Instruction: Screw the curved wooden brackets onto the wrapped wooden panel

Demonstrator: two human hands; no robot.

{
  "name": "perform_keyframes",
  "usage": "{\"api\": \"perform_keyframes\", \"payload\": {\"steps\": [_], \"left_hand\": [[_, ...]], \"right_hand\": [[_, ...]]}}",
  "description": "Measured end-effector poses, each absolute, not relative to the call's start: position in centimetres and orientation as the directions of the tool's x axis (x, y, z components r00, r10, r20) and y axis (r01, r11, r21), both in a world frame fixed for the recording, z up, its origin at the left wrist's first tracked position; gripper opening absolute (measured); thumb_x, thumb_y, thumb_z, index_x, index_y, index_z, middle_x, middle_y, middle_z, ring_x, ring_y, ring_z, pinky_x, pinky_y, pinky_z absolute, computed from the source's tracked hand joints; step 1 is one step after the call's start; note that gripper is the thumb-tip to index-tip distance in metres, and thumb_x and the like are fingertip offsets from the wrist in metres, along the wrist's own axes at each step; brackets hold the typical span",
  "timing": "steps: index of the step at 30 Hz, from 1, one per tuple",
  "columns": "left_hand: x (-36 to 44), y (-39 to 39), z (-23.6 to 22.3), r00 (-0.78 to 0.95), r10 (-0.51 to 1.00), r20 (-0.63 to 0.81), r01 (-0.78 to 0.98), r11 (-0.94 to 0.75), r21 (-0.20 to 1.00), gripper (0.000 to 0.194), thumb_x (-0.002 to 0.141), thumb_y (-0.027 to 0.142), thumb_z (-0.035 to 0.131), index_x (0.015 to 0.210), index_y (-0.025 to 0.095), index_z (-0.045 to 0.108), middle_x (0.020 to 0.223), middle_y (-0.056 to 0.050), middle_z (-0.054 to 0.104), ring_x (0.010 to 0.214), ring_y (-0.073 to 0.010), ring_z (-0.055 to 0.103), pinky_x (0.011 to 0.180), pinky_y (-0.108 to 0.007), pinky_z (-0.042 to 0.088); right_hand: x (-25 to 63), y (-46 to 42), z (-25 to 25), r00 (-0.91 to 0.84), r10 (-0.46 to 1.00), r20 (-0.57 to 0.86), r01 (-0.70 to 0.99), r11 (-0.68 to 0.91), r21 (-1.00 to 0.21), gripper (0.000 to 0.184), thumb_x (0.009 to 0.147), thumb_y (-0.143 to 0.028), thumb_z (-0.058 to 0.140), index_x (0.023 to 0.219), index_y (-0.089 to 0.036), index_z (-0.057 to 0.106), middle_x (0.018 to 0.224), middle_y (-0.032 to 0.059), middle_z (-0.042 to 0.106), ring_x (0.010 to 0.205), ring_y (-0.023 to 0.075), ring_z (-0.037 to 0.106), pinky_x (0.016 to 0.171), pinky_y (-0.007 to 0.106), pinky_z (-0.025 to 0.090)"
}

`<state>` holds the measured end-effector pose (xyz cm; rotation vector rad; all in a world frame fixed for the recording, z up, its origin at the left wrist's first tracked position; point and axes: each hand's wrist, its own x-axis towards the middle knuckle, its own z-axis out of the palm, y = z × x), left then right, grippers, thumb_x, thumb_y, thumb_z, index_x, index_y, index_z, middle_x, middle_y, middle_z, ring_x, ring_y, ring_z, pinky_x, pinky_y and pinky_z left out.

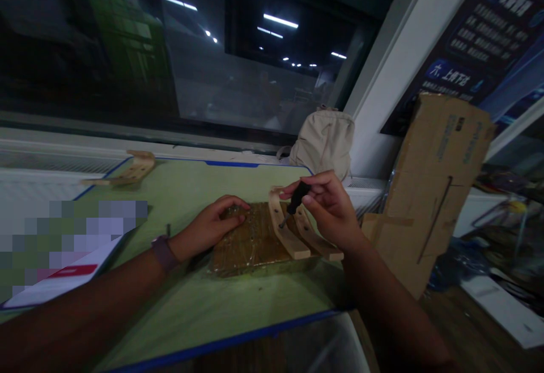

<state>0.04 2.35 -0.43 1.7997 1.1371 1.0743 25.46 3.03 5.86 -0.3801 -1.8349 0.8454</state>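
My right hand grips a screwdriver by its black handle, with fingers and thumb closed around it. The screwdriver slants down to the left, its tip at a hole in a curved pale wooden piece. A second curved wooden piece with holes lies just to the right of the first. Under them is a shiny brown block that looks wrapped in clear film or tape. My left hand rests on the block's left side, thumb and fingers apart. Its far fingers are partly hidden.
The green tabletop has blue edging. Another bent wooden piece lies at its far left corner, and a sheet with print nearer me. A small dark upright object stands by my left wrist. Behind are a beige backpack and cardboard.
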Motion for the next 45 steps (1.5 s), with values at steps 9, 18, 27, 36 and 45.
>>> {"api": "perform_keyframes", "payload": {"steps": [9, 18, 27, 36, 45], "left_hand": [[0.2, 2.2, -0.2, 0.256, 0.937, 0.236, 0.318, -0.313, 0.895, 0.022, 0.086, 0.036, 0.062, 0.101, 0.022, 0.068, 0.100, -0.005, 0.069, 0.094, -0.0246, 0.063, 0.086, -0.040, 0.050], [0.1, 2.2, -0.3, 0.258, 0.934, 0.248, 0.306, -0.322, 0.896, 0.022, 0.085, 0.035, 0.063, 0.101, 0.022, 0.069, 0.100, -0.005, 0.069, 0.093, -0.0242, 0.063, 0.086, -0.039, 0.050], [0.2, 2.2, -0.3, 0.251, 0.938, 0.239, 0.323, -0.314, 0.893, 0.022, 0.085, 0.035, 0.062, 0.101, 0.021, 0.068, 0.103, -0.005, 0.068, 0.096, -0.0250, 0.063, 0.086, -0.039, 0.049], [0.1, 2.2, -0.4, 0.257, 0.936, 0.242, 0.306, -0.317, 0.898, 0.023, 0.085, 0.037, 0.063, 0.101, 0.022, 0.069, 0.100, -0.005, 0.069, 0.094, -0.0248, 0.063, 0.085, -0.039, 0.050], [0.1, 2.3, -0.4, 0.264, 0.936, 0.232, 0.303, -0.308, 0.902, 0.023, 0.086, 0.037, 0.062, 0.102, 0.021, 0.068, 0.101, -0.006, 0.069, 0.094, -0.0246, 0.063, 0.085, -0.040, 0.050]], "right_hand": [[26.7, 3.7, 5.5, -0.360, 0.556, 0.749, 0.226, 0.831, -0.509, 0.023, 0.090, -0.038, 0.067, 0.108, -0.026, 0.057, 0.094, 0.0018, 0.063, 0.083, 0.0156, 0.064, 0.073, 0.030, 0.056], [25.6, 3.2, 5.4, -0.354, 0.617, 0.703, -0.039, 0.741, -0.670, 0.037, 0.091, -0.022, 0.066, 0.125, -0.031, 0.053, 0.096, -0.0002, 0.070, 0.084, 0.0130, 0.074, 0.079, 0.030, 0.062], [25.7, 2.8, 5.5, -0.324, 0.587, 0.742, -0.110, 0.756, -0.646, 0.016, 0.094, -0.032, 0.063, 0.108, -0.027, 0.056, 0.114, 0.0052, 0.070, 0.101, 0.0194, 0.075, 0.087, 0.040, 0.064], [26.1, 3.9, 5.3, -0.137, 0.590, 0.795, 0.065, 0.807, -0.587, 0.028, 0.081, -0.027, 0.078, 0.102, -0.026, 0.059, 0.084, -0.0027, 0.061, 0.070, 0.0102, 0.064, 0.062, 0.023, 0.056], [25.5, 3.4, 5.6, -0.236, 0.621, 0.748, -0.042, 0.762, -0.646, 0.022, 0.088, -0.024, 0.071, 0.102, -0.026, 0.054, 0.095, 0.0000, 0.068, 0.084, 0.0132, 0.070, 0.075, 0.029, 0.060]]}}
